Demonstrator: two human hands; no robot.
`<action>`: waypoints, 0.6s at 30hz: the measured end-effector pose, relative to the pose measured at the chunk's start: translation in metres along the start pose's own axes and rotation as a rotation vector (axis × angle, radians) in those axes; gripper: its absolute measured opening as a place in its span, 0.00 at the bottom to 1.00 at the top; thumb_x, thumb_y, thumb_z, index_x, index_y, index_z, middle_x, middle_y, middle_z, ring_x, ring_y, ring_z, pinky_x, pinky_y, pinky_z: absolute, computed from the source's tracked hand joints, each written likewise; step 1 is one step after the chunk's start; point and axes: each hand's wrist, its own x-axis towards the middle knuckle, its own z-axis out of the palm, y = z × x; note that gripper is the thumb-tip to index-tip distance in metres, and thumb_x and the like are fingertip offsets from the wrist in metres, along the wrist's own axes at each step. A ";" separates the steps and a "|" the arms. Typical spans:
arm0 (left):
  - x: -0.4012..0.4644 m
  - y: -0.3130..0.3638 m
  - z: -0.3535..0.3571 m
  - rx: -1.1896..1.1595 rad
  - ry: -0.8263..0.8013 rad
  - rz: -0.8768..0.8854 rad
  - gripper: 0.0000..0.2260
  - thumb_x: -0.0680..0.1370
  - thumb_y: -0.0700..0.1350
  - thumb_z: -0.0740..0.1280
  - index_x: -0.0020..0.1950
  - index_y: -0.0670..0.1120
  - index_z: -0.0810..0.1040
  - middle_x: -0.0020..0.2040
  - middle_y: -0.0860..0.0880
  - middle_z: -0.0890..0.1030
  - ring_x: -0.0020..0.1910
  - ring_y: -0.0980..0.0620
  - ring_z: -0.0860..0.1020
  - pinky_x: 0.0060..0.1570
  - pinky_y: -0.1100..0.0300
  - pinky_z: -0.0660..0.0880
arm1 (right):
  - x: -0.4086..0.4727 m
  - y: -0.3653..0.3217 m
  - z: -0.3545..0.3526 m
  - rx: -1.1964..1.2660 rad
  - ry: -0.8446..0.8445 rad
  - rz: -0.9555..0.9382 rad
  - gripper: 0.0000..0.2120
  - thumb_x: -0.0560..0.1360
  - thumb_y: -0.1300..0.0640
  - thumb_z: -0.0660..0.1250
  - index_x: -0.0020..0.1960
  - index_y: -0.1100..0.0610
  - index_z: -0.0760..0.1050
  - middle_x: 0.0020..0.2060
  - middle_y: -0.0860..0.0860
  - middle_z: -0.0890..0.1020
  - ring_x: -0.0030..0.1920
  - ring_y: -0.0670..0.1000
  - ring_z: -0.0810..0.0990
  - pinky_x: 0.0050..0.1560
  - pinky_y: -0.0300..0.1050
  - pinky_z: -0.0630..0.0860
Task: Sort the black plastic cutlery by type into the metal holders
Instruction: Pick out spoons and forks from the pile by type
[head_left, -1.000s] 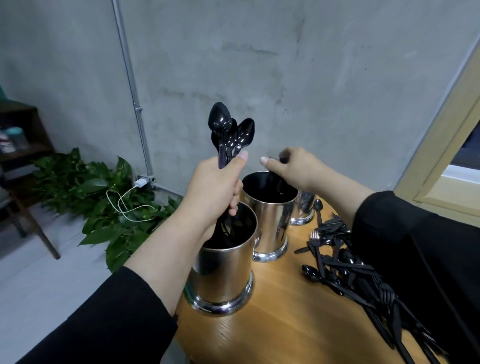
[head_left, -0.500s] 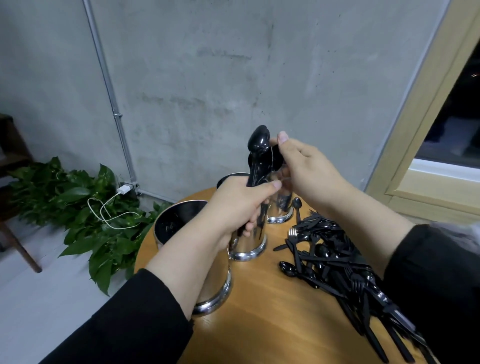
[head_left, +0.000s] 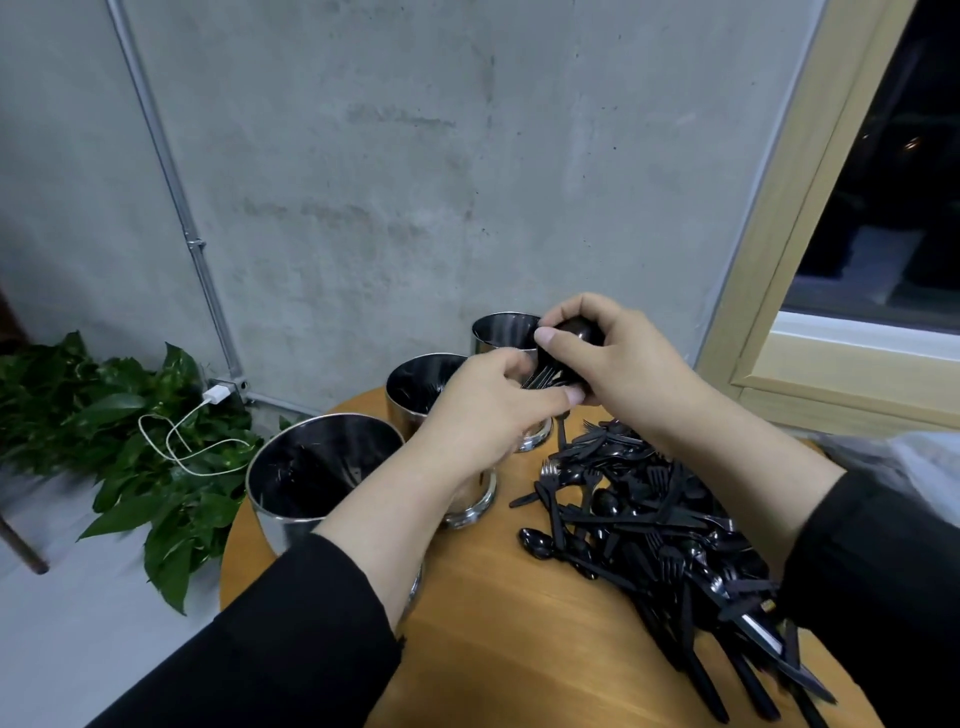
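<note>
At about nine o'clock of the round wooden table (head_left: 498, 623) the nearest metal holder (head_left: 317, 473) is stood, mouth up; a second holder (head_left: 423, 382) is set behind it toward eleven o'clock, and a third holder (head_left: 501, 330) farthest back at twelve, so that a row is formed, presumably one holder for each type. The left hand (head_left: 483, 410) is held over the middle of that row, its fingers curled toward a small bundle of spoons (head_left: 563, 358); whether anything is truly gripped by it cannot be told. The bundle is pinched by the right hand (head_left: 618, 364), thumb over a spoon bowl, apparently so that the pieces can be squared up before being dropped in. From two to five o'clock the unsorted cutlery pile (head_left: 649, 530) is spread, within easy reach of the right hand, and much sorting is judged to remain.
</note>
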 end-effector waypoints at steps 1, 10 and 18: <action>0.003 0.003 0.000 0.025 -0.017 0.002 0.25 0.74 0.55 0.78 0.66 0.49 0.75 0.36 0.51 0.77 0.24 0.55 0.70 0.25 0.60 0.66 | 0.003 0.002 -0.002 0.015 0.021 0.001 0.03 0.78 0.53 0.71 0.49 0.51 0.79 0.40 0.55 0.82 0.38 0.53 0.80 0.47 0.64 0.82; 0.067 0.011 -0.039 0.533 0.107 0.039 0.13 0.83 0.46 0.65 0.66 0.51 0.79 0.59 0.52 0.82 0.60 0.49 0.79 0.55 0.59 0.73 | 0.098 0.022 -0.024 -0.164 0.287 -0.141 0.05 0.79 0.54 0.69 0.51 0.53 0.75 0.37 0.48 0.79 0.33 0.47 0.75 0.40 0.45 0.72; 0.114 0.010 -0.054 0.679 -0.005 0.049 0.18 0.83 0.39 0.58 0.71 0.50 0.76 0.66 0.48 0.78 0.59 0.48 0.77 0.52 0.61 0.69 | 0.186 0.064 -0.001 -0.539 0.126 -0.083 0.14 0.80 0.49 0.67 0.61 0.56 0.75 0.47 0.51 0.81 0.50 0.56 0.80 0.43 0.43 0.68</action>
